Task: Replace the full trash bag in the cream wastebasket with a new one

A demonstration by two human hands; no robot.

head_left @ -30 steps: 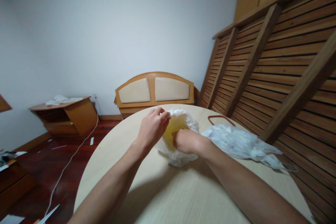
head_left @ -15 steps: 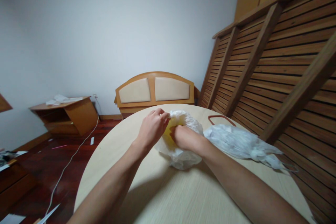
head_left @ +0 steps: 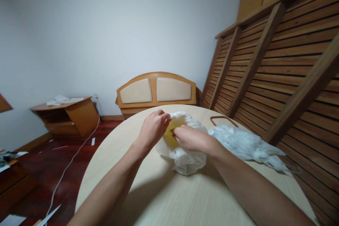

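A white plastic bag (head_left: 189, 165) stands open on the pale round table (head_left: 113, 137), its crumpled rim facing me and a yellow inside (head_left: 171, 136) showing. At the left of that rim, my left hand (head_left: 155, 125) pinches the bag's edge between thumb and fingers. My right hand (head_left: 189, 137) is at the mouth, with its fingers curled inward over the yellow part. Whatever those fingers hold, if anything, is hidden. To the right lies a second whitish plastic bag (head_left: 241, 143), its gathered end stretching toward the table's edge.
Behind the second bag sits a reddish-brown loop-shaped handle (head_left: 224, 117). A slatted wooden panel (head_left: 259, 74) leans along the right side. Beyond the table stands a padded headboard (head_left: 156, 90). A low cabinet (head_left: 69, 116) and a white cable (head_left: 71, 162) are at the left.
My right hand has drawn back partway out of the bag's mouth, so more of its fingers show. The bag's near side bulges slightly lower and rightward. My left hand keeps its pinch.
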